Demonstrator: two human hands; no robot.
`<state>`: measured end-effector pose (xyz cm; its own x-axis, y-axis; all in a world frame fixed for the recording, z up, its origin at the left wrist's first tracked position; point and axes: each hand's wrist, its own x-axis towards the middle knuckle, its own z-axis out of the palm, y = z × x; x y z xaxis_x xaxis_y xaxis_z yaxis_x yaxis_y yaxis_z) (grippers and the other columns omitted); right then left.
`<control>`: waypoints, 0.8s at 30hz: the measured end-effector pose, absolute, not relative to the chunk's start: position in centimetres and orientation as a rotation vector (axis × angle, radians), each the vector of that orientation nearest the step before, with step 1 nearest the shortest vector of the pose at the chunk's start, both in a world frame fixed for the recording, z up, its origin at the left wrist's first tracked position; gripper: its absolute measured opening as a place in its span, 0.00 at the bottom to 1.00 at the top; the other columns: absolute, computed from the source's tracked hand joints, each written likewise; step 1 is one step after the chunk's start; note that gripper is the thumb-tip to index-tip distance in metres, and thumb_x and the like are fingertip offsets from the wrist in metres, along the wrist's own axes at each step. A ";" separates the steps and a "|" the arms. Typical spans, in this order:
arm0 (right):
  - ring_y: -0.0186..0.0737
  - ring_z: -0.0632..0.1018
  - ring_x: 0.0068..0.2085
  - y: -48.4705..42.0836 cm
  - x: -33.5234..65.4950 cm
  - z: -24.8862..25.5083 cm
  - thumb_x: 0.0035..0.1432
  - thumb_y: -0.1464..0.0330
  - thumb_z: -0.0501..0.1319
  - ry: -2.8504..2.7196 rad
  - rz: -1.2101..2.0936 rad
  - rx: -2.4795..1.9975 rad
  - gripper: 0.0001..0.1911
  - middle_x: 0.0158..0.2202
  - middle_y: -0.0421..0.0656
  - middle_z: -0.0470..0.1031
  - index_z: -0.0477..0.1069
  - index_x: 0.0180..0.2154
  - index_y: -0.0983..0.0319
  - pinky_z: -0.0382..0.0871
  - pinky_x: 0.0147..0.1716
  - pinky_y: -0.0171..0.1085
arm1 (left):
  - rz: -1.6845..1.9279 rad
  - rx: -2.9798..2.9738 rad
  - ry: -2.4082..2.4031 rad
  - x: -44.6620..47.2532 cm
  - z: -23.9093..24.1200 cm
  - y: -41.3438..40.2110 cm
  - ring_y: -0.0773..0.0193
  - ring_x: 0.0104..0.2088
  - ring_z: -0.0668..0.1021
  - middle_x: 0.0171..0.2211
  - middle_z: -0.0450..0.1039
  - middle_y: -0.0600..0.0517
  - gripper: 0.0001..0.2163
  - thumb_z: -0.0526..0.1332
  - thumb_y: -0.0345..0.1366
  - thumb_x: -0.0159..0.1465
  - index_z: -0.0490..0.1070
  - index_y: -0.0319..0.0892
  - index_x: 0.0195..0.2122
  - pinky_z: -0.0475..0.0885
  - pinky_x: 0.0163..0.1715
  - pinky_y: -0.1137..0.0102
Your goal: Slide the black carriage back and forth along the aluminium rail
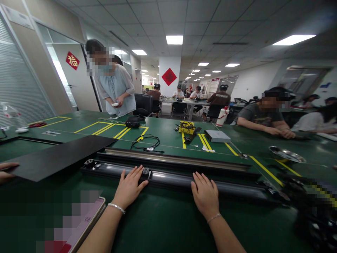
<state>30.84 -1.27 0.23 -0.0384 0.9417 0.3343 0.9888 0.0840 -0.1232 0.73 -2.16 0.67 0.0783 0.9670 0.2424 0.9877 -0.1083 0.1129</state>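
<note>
The left hand (pixel 128 191) and right hand (pixel 206 195) lie on a long black rail (pixel 171 178), palms down, fingers a bit spread, pinching nothing. The rail rests on the green table (pixel 160 226) (another rail (pixel 179 159) sits just behind). Light, even pushing should keep it steady.

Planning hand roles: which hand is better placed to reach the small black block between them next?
Likely the left hand: it lies right beside the black block, though contact is unclear. The right hand is farther along the black rail.
</note>
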 end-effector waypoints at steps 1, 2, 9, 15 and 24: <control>0.43 0.61 0.58 -1.3 30.8 0.2 0.61 0.60 0.41 -2.041 -0.204 -1.916 0.25 0.57 0.42 0.63 0.63 0.54 0.58 0.47 0.56 0.48 | -0.396 -2.244 -2.044 0.7 0.7 -2.2 0.56 0.60 0.58 0.60 0.56 0.49 0.25 0.47 0.50 0.62 0.55 0.48 0.59 0.47 0.58 0.48; 0.43 0.61 0.58 -1.3 30.8 0.1 0.61 0.60 0.41 -2.042 -0.208 -1.916 0.25 0.57 0.42 0.63 0.63 0.54 0.58 0.47 0.56 0.48 | -0.397 -2.240 -2.046 0.8 0.7 -2.1 0.56 0.60 0.58 0.60 0.56 0.49 0.25 0.47 0.50 0.62 0.55 0.48 0.58 0.47 0.58 0.48; 0.42 0.61 0.58 -1.2 30.8 0.1 0.60 0.60 0.42 -2.032 -0.223 -1.912 0.24 0.57 0.41 0.63 0.64 0.54 0.59 0.47 0.55 0.48 | -0.407 -2.209 -2.064 1.1 0.8 -2.2 0.56 0.60 0.59 0.60 0.56 0.50 0.24 0.48 0.50 0.61 0.57 0.51 0.58 0.47 0.58 0.49; 0.42 0.61 0.58 -1.2 30.8 0.2 0.60 0.60 0.42 -2.032 -0.219 -1.916 0.24 0.57 0.41 0.63 0.63 0.54 0.59 0.48 0.55 0.48 | -0.405 -2.201 -2.073 1.4 0.9 -2.3 0.54 0.60 0.58 0.61 0.56 0.51 0.24 0.48 0.50 0.61 0.57 0.51 0.58 0.48 0.57 0.47; 0.42 0.61 0.58 -1.4 30.6 0.5 0.61 0.61 0.41 -2.033 -0.213 -1.914 0.24 0.57 0.42 0.63 0.64 0.54 0.59 0.47 0.55 0.48 | -0.431 -2.241 -2.023 1.3 0.8 -2.0 0.58 0.60 0.58 0.60 0.58 0.51 0.24 0.47 0.50 0.62 0.58 0.48 0.57 0.50 0.59 0.53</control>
<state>30.59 -1.39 0.53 -0.0349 0.9384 0.3439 0.9892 0.0814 -0.1218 1.27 -2.02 0.79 0.0819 0.9600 0.2676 0.9858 -0.1175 0.1199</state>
